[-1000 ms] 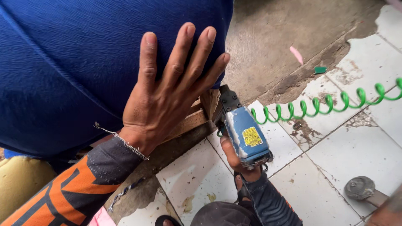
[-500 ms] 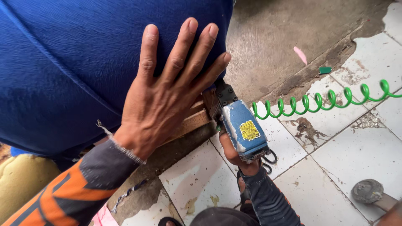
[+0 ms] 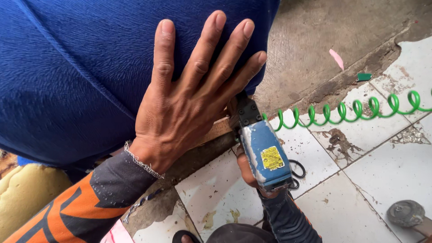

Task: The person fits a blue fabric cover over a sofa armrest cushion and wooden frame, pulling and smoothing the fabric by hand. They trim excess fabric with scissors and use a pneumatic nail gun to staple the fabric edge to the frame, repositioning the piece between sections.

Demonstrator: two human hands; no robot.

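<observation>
Hands first: left hand (image 3: 189, 103) is spread flat, fingers fanned wide, palm pressed down on the blue fabric (image 3: 76, 67) that's stretched over a big rounded cushion shape filling the upper left of the view. Right hand (image 3: 249, 168) is wrapped tight around the grip of a blue air stapler (image 3: 263, 153), mostly hidden under the tool so only a few fingers show. Stapler's black nose sits right at the lower edge of the fabric, just beside the left hand's fingertips, up against a strip of bare wood frame (image 3: 216, 130) that peeks out under the cloth. It has a yellow label on its side, and a green coiled air hose (image 3: 351, 110) runs off from it toward the right edge across the floor. Both arms are in dark sleeves, the left one with orange patches, plus a thin bracelet at the left wrist. Floor (image 3: 391, 166) is cracked white tile with chunks missing, turning into bare concrete further up. Lying around: a pink scrap (image 3: 336, 58) and a small green scrap (image 3: 364, 77) on the concrete, well apart from the hands, a black rubber ring (image 3: 297, 168) just beside the stapler, a grey round metal thing (image 3: 406, 213) at lower right, and some yellow foam (image 3: 27, 193) at the lower left under the blue piece.
</observation>
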